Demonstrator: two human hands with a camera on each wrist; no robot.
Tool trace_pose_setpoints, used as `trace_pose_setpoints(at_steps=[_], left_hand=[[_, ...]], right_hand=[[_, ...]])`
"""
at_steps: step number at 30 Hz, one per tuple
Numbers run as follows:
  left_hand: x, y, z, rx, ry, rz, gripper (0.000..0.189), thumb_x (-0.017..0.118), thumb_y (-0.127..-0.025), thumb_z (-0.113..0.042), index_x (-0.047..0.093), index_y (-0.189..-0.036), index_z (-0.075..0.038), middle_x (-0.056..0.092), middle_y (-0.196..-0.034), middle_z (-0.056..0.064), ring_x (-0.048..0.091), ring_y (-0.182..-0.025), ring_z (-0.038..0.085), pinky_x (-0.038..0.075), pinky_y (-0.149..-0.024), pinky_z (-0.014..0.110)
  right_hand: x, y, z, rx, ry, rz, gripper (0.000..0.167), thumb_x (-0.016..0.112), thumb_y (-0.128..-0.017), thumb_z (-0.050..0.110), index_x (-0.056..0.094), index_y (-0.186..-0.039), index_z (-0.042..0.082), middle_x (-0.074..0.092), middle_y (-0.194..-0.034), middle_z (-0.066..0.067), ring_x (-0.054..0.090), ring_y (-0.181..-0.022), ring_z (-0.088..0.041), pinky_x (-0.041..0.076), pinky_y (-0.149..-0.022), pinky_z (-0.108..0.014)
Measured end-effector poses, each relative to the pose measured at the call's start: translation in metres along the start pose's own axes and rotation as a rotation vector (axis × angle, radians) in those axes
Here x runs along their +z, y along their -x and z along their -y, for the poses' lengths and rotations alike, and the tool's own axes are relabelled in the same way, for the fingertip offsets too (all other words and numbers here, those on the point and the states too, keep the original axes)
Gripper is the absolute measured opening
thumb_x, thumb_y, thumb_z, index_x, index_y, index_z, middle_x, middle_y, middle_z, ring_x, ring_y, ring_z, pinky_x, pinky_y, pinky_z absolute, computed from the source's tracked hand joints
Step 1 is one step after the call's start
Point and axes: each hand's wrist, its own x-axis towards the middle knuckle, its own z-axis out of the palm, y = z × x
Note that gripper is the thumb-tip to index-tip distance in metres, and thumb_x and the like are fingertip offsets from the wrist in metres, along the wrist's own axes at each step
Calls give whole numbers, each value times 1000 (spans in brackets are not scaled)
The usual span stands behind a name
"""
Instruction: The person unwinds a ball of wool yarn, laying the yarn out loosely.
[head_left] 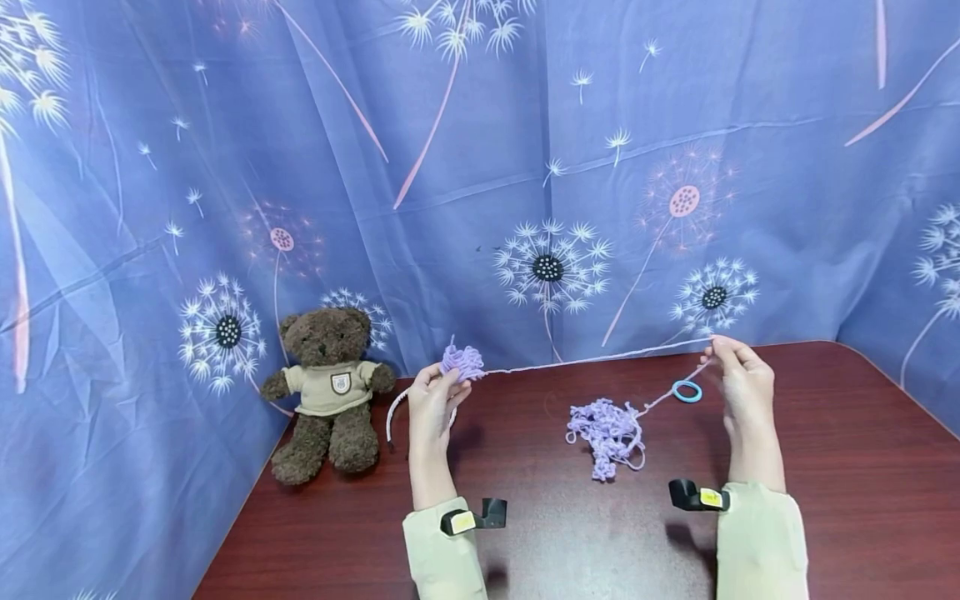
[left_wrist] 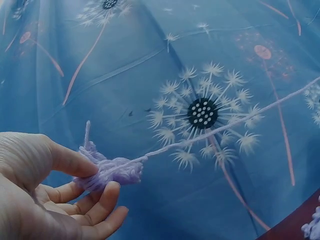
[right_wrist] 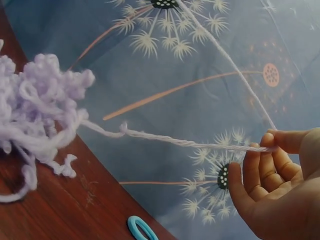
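Note:
Between thumb and fingers, my left hand (head_left: 432, 404) pinches a small wound bundle of lilac yarn (left_wrist: 117, 170). From the bundle a single yarn strand (head_left: 592, 362) runs taut to the right, above the table. Its other end meets the fingertips of my right hand (head_left: 746, 383), which pinch it between thumb and finger. A second length of yarn (right_wrist: 165, 138) slants from those fingertips down to a loose, tangled lilac yarn pile (head_left: 606, 432) on the table. Behind the left wrist hangs a white cord (head_left: 393, 414), partly hidden by the hand.
A light blue ring (head_left: 687, 392) lies on the dark red table (head_left: 555, 517) near the right hand. At the left sits a brown teddy bear (head_left: 327, 383) in a beige shirt. A blue dandelion-print curtain (head_left: 465, 183) hangs behind the table.

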Motion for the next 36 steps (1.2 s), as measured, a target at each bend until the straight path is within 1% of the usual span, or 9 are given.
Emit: trace_pose_setpoints(at_steps=[6,13,17,20,24,27,31,34,36], left_hand=[[15,4,2,12,15,72,14,55,-90,9,52,-102,2,63,-75,-2,63,-59,6,58,-66,24],[28,9,1,25,25,124,14,56,-89,9,53,-99,0,63,-75,-2,64,-61,7,58,-67,24],[31,11,0,27,39,134,14,56,-89,10,53,-98,0,63,-77,-1,64,-62,7,59,-68,25],[34,13,-2,23,48,136,15,56,-88,11,53,-97,-1,63,-78,-1,64,-62,8,59,-69,25],[39,16,-4,22,50,146,17,56,-87,12,53,-97,-1,62,-78,0,63,-63,8,59,-68,24],[44,18,-3,20,46,162,17,56,-87,13,54,-97,-1,62,-78,-1,63,-64,8,58,-68,23],[49,19,-2,12,47,188,18,56,-87,14,55,-96,-2,62,-77,-1,63,-64,8,58,-68,23],[51,20,0,11,47,207,18,56,-86,14,55,-95,-1,62,-77,-1,64,-64,8,58,-68,22],[52,20,1,13,43,216,18,56,-86,14,54,-95,-2,61,-77,-1,64,-65,8,58,-68,22]], right_hand=[[10,1,-9,-5,133,68,17,62,-95,15,72,-82,20,67,-70,10,63,-65,-2,54,-66,-13],[34,7,-20,5,219,193,21,59,-97,15,71,-83,25,68,-74,13,64,-69,2,56,-69,-13],[51,13,-28,2,363,281,19,58,-98,18,68,-87,30,65,-78,17,63,-74,3,55,-73,-13],[66,20,-34,-7,481,337,11,55,-100,20,67,-100,20,64,-79,21,62,-76,4,55,-76,-13],[89,33,-43,-8,564,414,31,51,-101,18,57,-120,-6,62,-81,21,61,-80,4,55,-80,-14],[103,43,-51,-2,611,480,38,52,-101,17,52,-125,-12,65,-89,14,61,-83,4,54,-83,-15],[117,55,-61,-1,680,592,38,54,-100,21,56,-127,-4,70,-104,-8,60,-81,1,56,-76,-21],[123,62,-65,-15,711,670,37,54,-100,23,57,-129,-1,69,-112,-20,61,-84,1,56,-80,-25],[125,64,-67,-21,699,701,37,54,-100,21,57,-127,-3,69,-111,-22,63,-86,0,56,-85,-27]])
